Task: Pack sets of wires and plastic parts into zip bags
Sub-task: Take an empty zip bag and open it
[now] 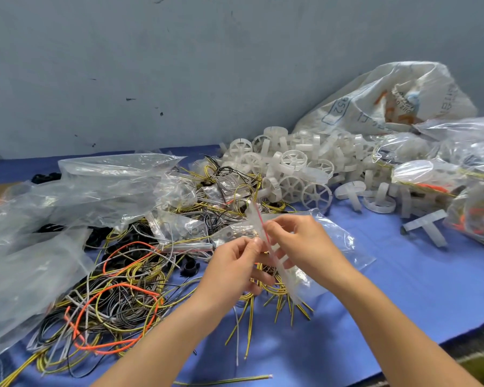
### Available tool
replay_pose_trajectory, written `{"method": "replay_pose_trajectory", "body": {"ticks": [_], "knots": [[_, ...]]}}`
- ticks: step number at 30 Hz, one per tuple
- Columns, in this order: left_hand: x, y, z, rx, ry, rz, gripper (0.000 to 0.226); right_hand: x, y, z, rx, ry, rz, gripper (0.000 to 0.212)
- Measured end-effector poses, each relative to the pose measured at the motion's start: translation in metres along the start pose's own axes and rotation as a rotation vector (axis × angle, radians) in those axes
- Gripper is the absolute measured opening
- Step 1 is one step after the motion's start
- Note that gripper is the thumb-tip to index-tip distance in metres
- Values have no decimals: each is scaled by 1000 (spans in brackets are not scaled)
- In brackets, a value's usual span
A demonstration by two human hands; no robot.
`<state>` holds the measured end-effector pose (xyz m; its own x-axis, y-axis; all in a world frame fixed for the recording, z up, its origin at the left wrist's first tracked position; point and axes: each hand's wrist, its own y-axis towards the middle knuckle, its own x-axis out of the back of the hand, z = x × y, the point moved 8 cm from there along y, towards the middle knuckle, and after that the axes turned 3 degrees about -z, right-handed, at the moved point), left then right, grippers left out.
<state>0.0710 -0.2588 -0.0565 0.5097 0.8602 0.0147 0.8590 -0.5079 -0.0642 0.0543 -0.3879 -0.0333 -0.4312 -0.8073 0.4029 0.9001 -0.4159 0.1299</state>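
Grey wall point(179, 65) across the far side, blue cloth point(403, 289) over the table. Far right, a big white printed sack point(375, 107) slumps against the wall. On the left lie crumpled clear sheets point(95, 185), spreading from the far side down to the near left.

At near left there's a wide tangle of wires point(115, 297): yellow-striped, grey, black and a few bright orange loops. It runs partly under the sheets. At far centre a heap of white plastic wheels point(294, 169) spills out from the sack. On the right edge sit filled bags point(430, 174), with orange and yellow wire showing through.

Now the action at centre: a clear zip bag point(341, 241) with a red strip along its mouth is up off the cloth between both hands. The left hand point(235, 263) has its fingers curled, pinching the mouth from the left. The right hand point(296, 241) pinches the same strip just beside it, thumb and forefinger tight on the plastic. The rest of the bag trails to the right.

Under the hands is a yellow coil point(280, 291), its cut ends fanning toward the near side. I can't tell whether it's inside the bag or beneath it.

Smaller bits: a white T-piece point(428, 227) lies right of the bag, and a black ring point(190, 268) sits just left of the left hand. One stray wire point(227, 381) lies at the near edge.
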Motion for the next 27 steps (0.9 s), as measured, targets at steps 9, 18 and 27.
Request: {"method": "replay_pose_trajectory", "body": {"ticks": [9,18,27], "knots": [[9,3,2,38,-110,-35,26,-11,1,0,-9,92,128,9],[22,7,8,89,-145,-43,24,-22,-6,8,145,-43,192,28],[27,13,4,-2,-79,-89,20,-23,-9,11,174,-96,168,24]]}}
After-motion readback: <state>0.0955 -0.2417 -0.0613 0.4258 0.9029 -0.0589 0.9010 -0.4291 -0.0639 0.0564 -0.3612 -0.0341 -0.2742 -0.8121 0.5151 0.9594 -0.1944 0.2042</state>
